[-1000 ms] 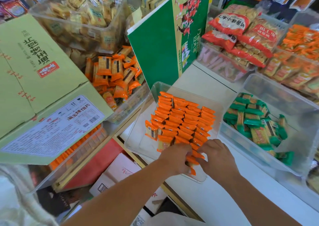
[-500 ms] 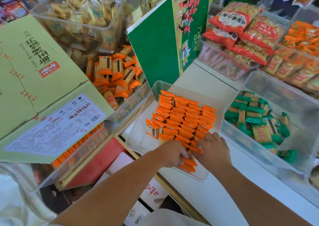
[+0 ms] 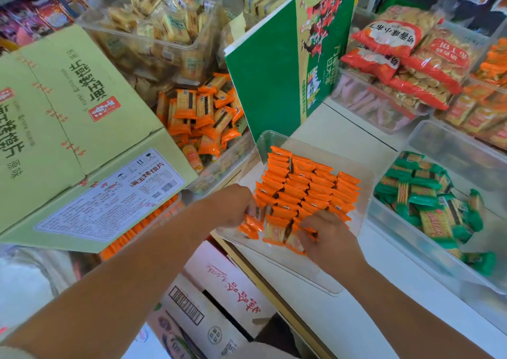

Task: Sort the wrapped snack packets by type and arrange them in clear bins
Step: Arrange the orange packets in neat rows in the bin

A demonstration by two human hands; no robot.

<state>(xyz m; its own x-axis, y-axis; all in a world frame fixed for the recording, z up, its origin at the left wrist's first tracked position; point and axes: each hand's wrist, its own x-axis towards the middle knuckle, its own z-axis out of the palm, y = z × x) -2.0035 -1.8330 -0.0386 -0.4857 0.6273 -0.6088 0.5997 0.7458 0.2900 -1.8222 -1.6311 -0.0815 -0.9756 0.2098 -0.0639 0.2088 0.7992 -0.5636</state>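
Observation:
A clear bin (image 3: 318, 276) on the white counter holds several orange snack packets (image 3: 310, 186) packed upright in neat rows. My left hand (image 3: 233, 205) grips a few orange packets (image 3: 251, 225) at the near left end of the rows. My right hand (image 3: 329, 235) presses on packets (image 3: 279, 231) at the near right end, one tilted with its cracker face showing. To the right, another clear bin (image 3: 439, 251) holds green snack packets (image 3: 428, 202) lying loosely.
A pale green carton (image 3: 68, 128) leans at the left over a bin of orange packets. A loose pile of orange packets (image 3: 203, 117) fills a bin behind. A green printed board (image 3: 277, 65) stands upright. Red cracker bags (image 3: 406, 57) sit at the back right. Cartons (image 3: 219, 298) lie below.
My left hand has shifted left along the near end of the rows. The nearest packets have tipped forward and spread between my two hands.

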